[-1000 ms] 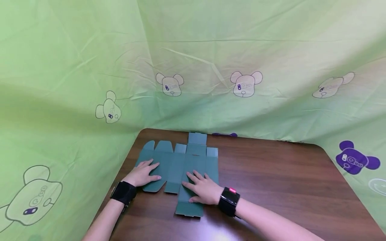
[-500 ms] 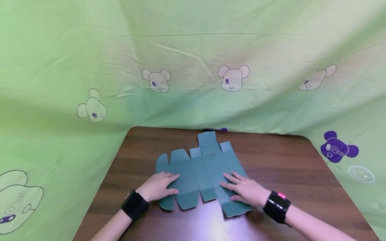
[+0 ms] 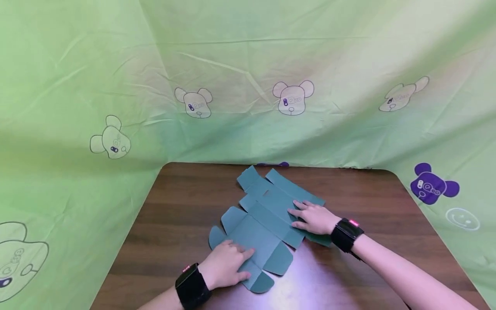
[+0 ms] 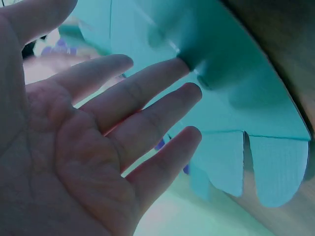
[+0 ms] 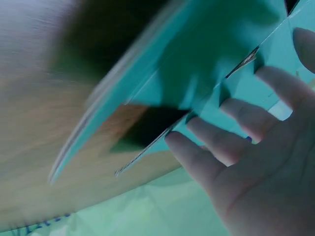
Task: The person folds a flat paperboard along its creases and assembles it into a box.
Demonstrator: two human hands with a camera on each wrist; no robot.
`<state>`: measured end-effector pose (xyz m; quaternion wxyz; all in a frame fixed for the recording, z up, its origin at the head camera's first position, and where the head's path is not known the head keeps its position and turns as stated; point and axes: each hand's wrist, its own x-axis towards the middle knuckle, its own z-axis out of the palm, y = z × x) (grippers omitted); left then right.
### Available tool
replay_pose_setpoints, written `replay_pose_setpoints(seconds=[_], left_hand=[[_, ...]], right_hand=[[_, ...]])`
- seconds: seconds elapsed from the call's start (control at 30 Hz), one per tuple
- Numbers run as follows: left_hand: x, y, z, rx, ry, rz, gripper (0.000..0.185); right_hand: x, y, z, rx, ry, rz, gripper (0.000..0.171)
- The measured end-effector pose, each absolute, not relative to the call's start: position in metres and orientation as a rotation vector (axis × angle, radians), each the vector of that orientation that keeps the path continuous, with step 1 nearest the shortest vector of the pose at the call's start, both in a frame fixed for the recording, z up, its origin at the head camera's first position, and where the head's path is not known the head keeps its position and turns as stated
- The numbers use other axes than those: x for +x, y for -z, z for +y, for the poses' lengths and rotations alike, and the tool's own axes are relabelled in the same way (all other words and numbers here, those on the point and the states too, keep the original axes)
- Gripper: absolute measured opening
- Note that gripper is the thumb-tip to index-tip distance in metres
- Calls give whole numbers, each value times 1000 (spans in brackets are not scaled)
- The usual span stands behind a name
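While both palms press flat, fingers spread, on the unfolded green box blank [image 3: 263, 219] lying on the table [image 3: 368, 258], keep the pressure even. The left hand [image 3: 226, 269] pins the near flaps beneath it, and the right hand [image 3: 313, 217] holds the far panel; turning it slowly should keep the creases from buckling.

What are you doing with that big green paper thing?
A person has an unfolded green cardboard box blank lying flat on a brown wooden table. The left hand presses flat on its near end, the right hand on its right side. It sits at a slant, with no flaps folded up.
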<state>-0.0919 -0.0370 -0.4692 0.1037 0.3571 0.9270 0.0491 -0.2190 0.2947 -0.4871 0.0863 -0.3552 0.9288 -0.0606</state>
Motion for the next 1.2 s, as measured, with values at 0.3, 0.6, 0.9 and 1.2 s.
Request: replay_pose_setpoints(seconds=[0.3,0.6,0.9,1.2], left_hand=[[-80,484,2,1204,-127,2673,52],[-119,485,9,1211,-239,2564,58],[-199,513,-51,887,-440,2662,82],[-208,526,-69,930,-533,2658,85]], right_hand=[[-266,492,258,-922,120,2653,84],[-274,501,259,-1029,157,2610,101],[-276,512,263,-1075,237,2641,99],[-275,504,281,-1062,277,2668,84]])
